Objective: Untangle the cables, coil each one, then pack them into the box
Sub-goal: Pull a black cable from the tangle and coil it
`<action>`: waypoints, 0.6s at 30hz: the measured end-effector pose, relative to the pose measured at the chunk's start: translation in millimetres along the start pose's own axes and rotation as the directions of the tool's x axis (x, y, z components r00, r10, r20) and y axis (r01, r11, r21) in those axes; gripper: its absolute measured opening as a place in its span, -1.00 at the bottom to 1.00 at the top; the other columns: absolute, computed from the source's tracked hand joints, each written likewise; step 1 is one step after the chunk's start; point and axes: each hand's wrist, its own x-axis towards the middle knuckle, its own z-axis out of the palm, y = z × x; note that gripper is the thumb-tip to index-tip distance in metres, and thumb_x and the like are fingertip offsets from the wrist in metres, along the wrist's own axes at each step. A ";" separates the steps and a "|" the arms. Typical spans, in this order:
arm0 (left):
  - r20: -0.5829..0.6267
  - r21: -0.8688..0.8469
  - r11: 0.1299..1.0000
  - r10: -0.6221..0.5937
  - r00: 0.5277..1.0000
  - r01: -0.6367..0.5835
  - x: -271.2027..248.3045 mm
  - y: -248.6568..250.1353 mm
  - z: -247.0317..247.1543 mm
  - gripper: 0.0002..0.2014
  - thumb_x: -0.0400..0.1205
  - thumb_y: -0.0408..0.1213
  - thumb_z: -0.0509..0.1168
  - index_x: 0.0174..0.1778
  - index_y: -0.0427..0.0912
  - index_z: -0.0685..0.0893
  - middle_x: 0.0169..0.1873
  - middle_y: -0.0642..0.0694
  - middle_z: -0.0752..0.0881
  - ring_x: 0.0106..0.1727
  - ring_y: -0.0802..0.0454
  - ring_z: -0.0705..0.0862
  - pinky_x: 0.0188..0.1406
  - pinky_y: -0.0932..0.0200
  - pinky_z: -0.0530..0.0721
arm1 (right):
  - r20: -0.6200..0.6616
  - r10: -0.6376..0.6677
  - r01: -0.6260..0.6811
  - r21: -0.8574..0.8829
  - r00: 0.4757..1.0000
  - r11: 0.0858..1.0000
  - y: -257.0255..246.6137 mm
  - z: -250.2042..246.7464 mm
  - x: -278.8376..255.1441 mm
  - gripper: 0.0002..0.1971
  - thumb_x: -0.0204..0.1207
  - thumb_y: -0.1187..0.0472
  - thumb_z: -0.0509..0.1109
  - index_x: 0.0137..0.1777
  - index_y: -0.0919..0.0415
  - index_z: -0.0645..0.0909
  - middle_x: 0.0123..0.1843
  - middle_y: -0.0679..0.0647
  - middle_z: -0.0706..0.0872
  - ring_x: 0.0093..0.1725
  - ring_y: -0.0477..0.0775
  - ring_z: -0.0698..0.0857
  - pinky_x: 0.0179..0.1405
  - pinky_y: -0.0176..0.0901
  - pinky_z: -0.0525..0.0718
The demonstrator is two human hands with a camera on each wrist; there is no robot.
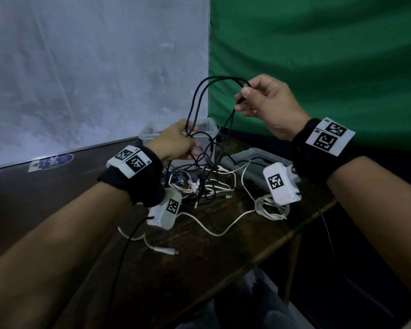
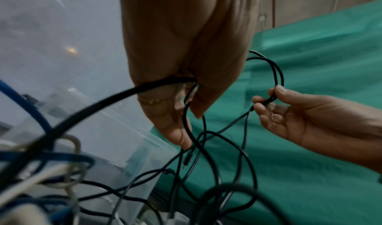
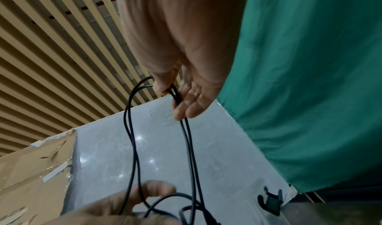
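Note:
A black cable arches in a double loop between my two raised hands. My right hand pinches the top of the loop between thumb and fingers, seen close in the right wrist view. Lower down, my left hand grips several black strands just in front of the clear plastic box. From there the black cable hangs into a tangle of white cables and a blue cable on the table.
The box's clear lid lies to the right of the box. A loosely coiled white cable lies near the table's right edge, and a white cable with a plug trails toward me. A grey panel and a green cloth stand behind.

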 end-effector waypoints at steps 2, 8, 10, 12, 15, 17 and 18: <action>0.119 0.011 0.999 0.044 0.992 -0.046 -3.4 4.7 7.8 -0.74 0.62 -0.47 0.28 0.07 -0.01 0.49 -0.25 -0.12 0.65 -0.29 0.02 0.66 -0.26 0.16 0.65 | 0.042 0.005 -0.007 0.042 0.999 0.999 -3.5 4.2 -0.5 -0.81 0.67 0.33 0.23 -0.19 0.13 0.47 -0.19 0.13 0.71 -0.36 -0.07 0.74 -0.25 -0.22 0.69; 0.167 0.306 0.949 0.025 0.986 -0.076 2.1 2.5 15.2 -0.76 0.57 0.00 0.37 -0.29 -0.04 0.57 -0.27 -0.10 0.65 -0.20 -0.03 0.63 -0.18 0.05 0.68 | 0.049 -0.017 0.017 -0.005 0.999 1.000 -6.7 5.3 -4.6 -0.82 0.64 0.31 0.29 -0.19 0.10 0.53 -0.26 0.08 0.71 -0.40 -0.09 0.70 -0.37 -0.29 0.64; 0.138 0.362 0.930 0.019 0.990 -0.068 3.6 -0.7 10.6 -0.76 0.56 -0.01 0.39 -0.30 -0.04 0.56 -0.30 -0.07 0.65 -0.25 -0.01 0.62 -0.26 0.15 0.61 | 0.014 -0.019 0.021 -0.124 1.000 0.992 -5.6 2.5 -5.4 -0.83 0.60 0.26 0.36 -0.22 0.07 0.60 -0.29 0.04 0.71 -0.45 -0.14 0.64 -0.50 -0.34 0.52; 0.161 0.340 0.937 0.028 0.987 -0.082 3.4 -3.3 5.2 -0.81 0.51 -0.02 0.44 -0.25 -0.01 0.61 -0.30 -0.02 0.65 -0.25 0.04 0.62 -0.30 0.21 0.57 | -0.007 0.001 -0.003 -0.198 1.000 0.980 -4.2 0.8 -5.3 -0.87 0.58 0.21 0.39 -0.20 0.09 0.67 -0.31 0.04 0.70 -0.50 -0.18 0.57 -0.58 -0.37 0.44; 0.181 0.131 0.978 0.138 0.974 -0.163 -1.8 1.4 1.2 -0.90 0.53 -0.18 0.44 -0.23 -0.06 0.65 -0.38 0.07 0.64 -0.31 0.21 0.61 -0.37 0.36 0.52 | -0.017 0.004 -0.008 -0.237 1.000 0.971 -2.5 0.3 -4.4 -0.87 0.59 0.23 0.38 -0.18 0.20 0.68 -0.36 0.04 0.67 -0.55 -0.21 0.51 -0.58 -0.43 0.44; 0.152 0.019 0.969 0.241 0.959 -0.246 -6.5 10.9 -0.1 -0.94 0.58 -0.32 0.38 -0.19 -0.12 0.63 -0.36 0.10 0.64 -0.39 0.41 0.59 -0.40 0.55 0.48 | -0.026 0.005 -0.011 -0.235 1.000 0.972 -1.9 0.9 -4.5 -0.83 0.60 0.26 0.36 -0.24 0.16 0.64 -0.39 0.07 0.65 -0.59 -0.22 0.50 -0.60 -0.44 0.43; 0.126 -0.031 0.962 0.273 0.954 -0.272 -7.8 16.1 -0.9 -0.94 0.60 -0.35 0.35 -0.17 -0.13 0.62 -0.31 0.08 0.65 -0.40 0.45 0.60 -0.40 0.60 0.47 | -0.025 0.011 -0.016 -0.234 1.000 0.972 -0.7 1.5 -4.6 -0.82 0.60 0.27 0.36 -0.25 0.14 0.63 -0.40 0.07 0.63 -0.61 -0.22 0.49 -0.61 -0.43 0.43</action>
